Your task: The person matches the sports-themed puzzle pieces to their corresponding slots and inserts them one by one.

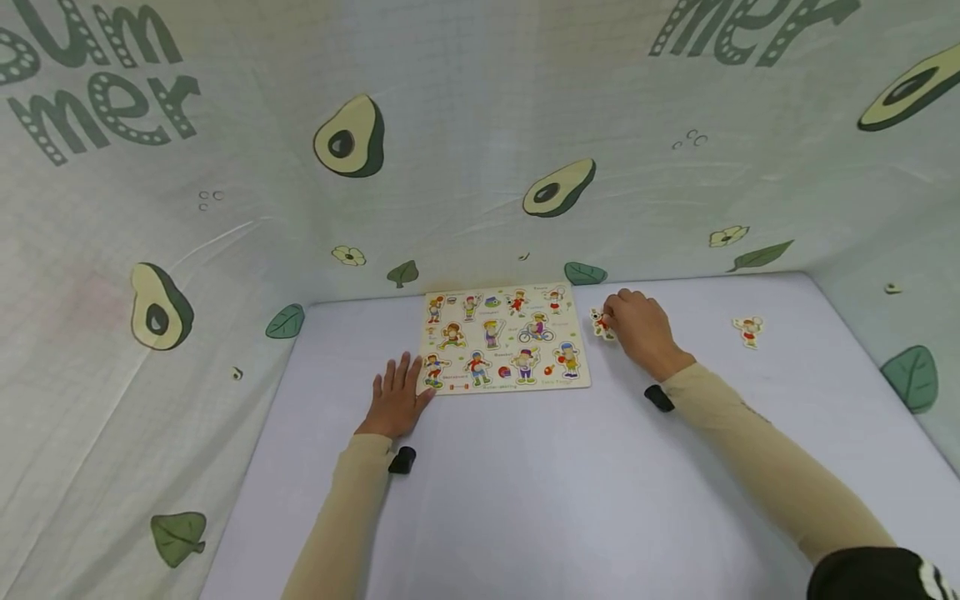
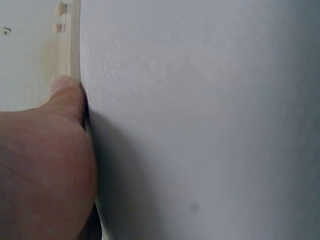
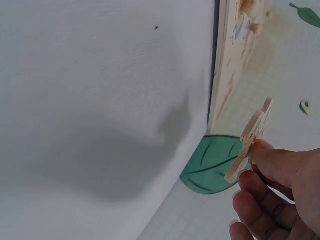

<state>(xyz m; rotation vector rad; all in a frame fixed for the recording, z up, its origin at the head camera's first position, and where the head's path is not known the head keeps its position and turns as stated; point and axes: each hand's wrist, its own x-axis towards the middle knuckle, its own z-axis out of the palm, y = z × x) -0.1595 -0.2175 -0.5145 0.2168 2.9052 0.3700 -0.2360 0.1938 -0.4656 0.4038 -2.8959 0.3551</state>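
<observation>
A wooden picture puzzle board (image 1: 510,340) with several sports figures lies flat near the back of the table. My left hand (image 1: 395,400) rests at its lower left corner with fingers spread; in the left wrist view the thumb (image 2: 67,97) touches the board's edge. Just right of the board, my right hand (image 1: 641,329) pinches a puzzle piece (image 1: 601,325) between thumb and fingers. The right wrist view shows this thin piece (image 3: 251,135) edge-on, raised above the table, its printed face mostly hidden.
Another loose puzzle piece (image 1: 748,331) lies farther right on the white table (image 1: 510,492). A hanging cloth (image 1: 457,150) printed with avocados and leaves stands behind and at both sides, close behind the board. A dark object (image 1: 873,575) shows at the bottom right corner.
</observation>
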